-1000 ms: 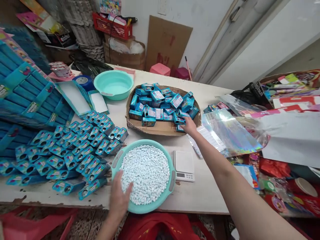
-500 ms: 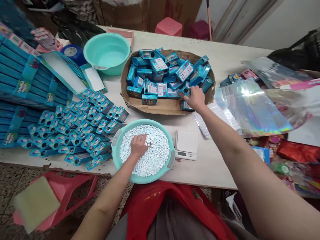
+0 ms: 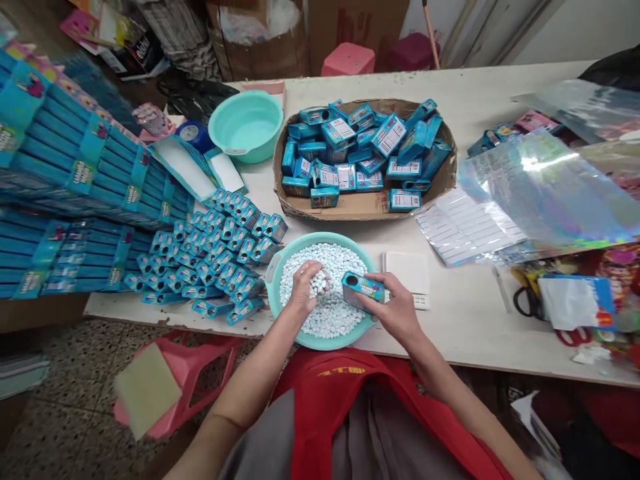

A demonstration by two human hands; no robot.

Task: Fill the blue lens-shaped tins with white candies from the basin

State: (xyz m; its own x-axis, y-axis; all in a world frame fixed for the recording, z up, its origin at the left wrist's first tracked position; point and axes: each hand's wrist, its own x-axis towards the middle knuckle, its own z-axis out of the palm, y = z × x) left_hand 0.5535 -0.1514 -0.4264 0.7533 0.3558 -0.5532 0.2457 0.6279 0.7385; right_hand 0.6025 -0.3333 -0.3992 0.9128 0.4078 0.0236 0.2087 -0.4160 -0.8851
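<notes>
Small white candies [image 3: 333,319] fill a turquoise basin [image 3: 274,308] at the table's front edge. Over its left part my left hand [image 3: 303,288] is cupped, fingers curled around a handful of these candies. My right hand [image 3: 399,305] grips a small blue box [image 3: 363,287] by its right end, above the basin's right side. A round dark hole shows in the box's end facing left. A short gap separates the box from the handful. Behind the basin stands a cut-down cardboard box [image 3: 345,212] full of similar blue boxes [image 3: 390,136].
Blue boxes with round holes [image 3: 210,257] stand in rows left of the basin, beside tall stacks of blue packs [image 3: 90,160]. A white scale [image 3: 407,270] sits partly behind my right hand. Another turquoise basin [image 3: 246,123] is farther back. Shiny plastic sheets [image 3: 545,187] and scissors [image 3: 527,300] lie right.
My right hand has brought a blue box from the cardboard box to above the basin. My left hand has risen from the candies with a handful. The view has shifted left.
</notes>
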